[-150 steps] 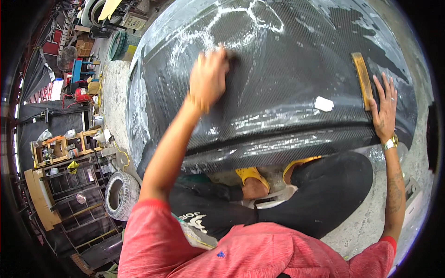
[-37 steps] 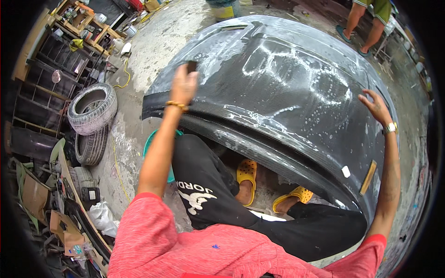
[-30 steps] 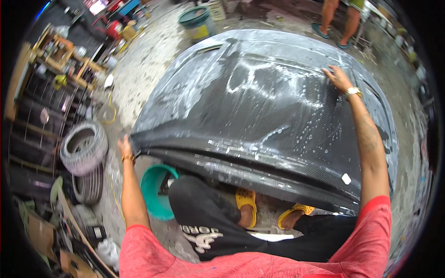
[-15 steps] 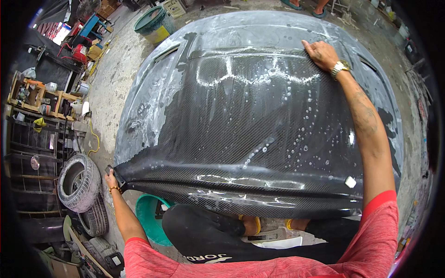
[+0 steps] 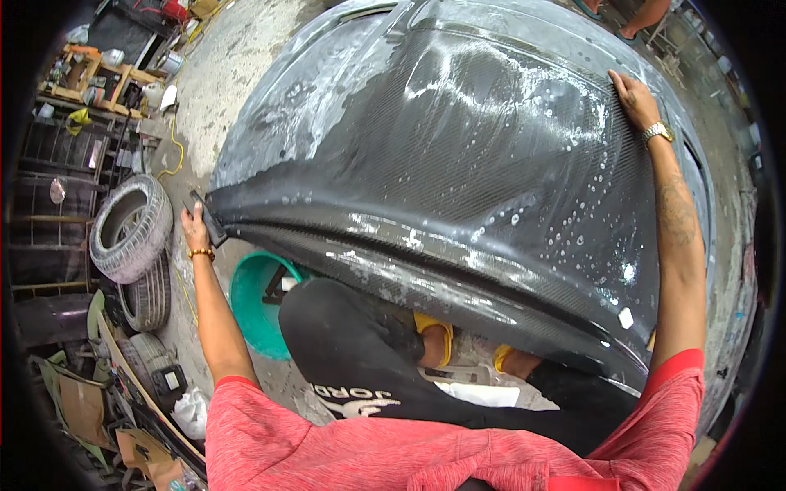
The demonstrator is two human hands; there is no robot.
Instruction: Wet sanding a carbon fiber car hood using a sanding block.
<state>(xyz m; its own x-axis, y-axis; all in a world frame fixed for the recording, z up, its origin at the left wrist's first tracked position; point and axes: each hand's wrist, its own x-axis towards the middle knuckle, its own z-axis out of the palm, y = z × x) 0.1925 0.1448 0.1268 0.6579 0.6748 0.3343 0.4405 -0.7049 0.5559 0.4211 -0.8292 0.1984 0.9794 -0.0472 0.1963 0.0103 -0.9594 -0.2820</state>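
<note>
A large carbon-weave car hood (image 5: 458,172) lies in front of me, wet, with foam bubbles and grey-white film toward its far and left sides. At its near left corner, my left hand (image 5: 195,227) is closed round a dark, flat sanding block (image 5: 210,219), which is right by the hood's edge. My right hand (image 5: 637,100) rests on the hood's far right part, thumb stretched out, holding nothing I can see. A small white piece (image 5: 625,317) sits on the hood near its right front edge.
A teal bucket (image 5: 246,307) with dark items inside stands below the hood's left front edge. Stacked tyres (image 5: 110,237) are at left, below a wooden crate (image 5: 123,88) of supplies. Cardboard and scrap lie at lower left. Another person's leg (image 5: 643,16) shows at top right.
The view has turned and dropped nearer, so the hood looks slanted and the far drum has left the picture. My left hand and the block now show more clearly at the corner.
</note>
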